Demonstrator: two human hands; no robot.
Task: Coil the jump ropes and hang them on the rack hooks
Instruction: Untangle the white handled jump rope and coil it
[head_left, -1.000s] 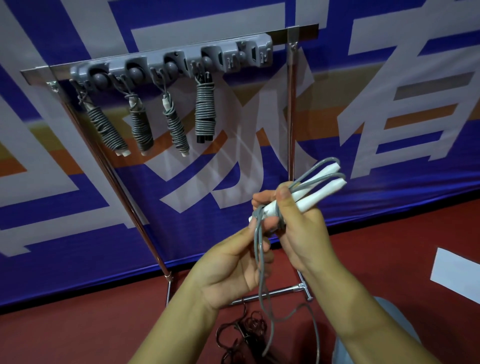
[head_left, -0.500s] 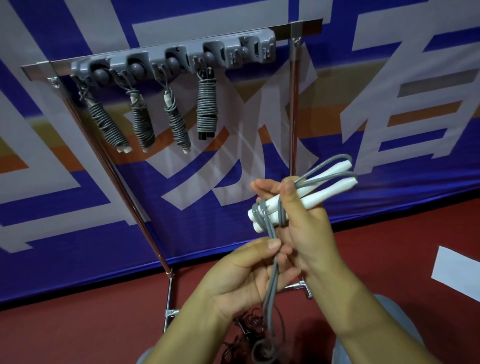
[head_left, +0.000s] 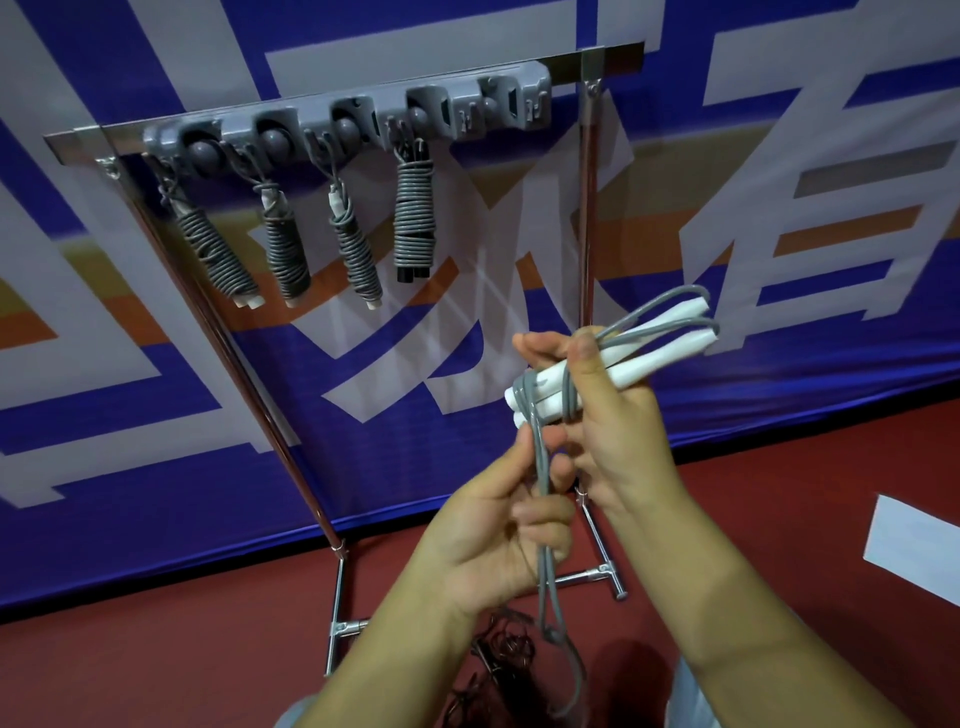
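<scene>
Gripping one grey rope (head_left: 543, 467), both hands: left (head_left: 498, 540), right (head_left: 608, 410); four coils (head_left: 413, 223) hung.

The grey cord (head_left: 543, 519) runs blurred off the bottom edge.

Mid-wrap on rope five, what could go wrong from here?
1. Only a few turns sit on the white handles; if the left hand slackens the grey cord, they may unwind.
2. The cord's tail hangs near a dark tangle on the floor and might snag.
3. The right hand has a grip on both handles and the hanging loop; a slip could splay them.
</scene>
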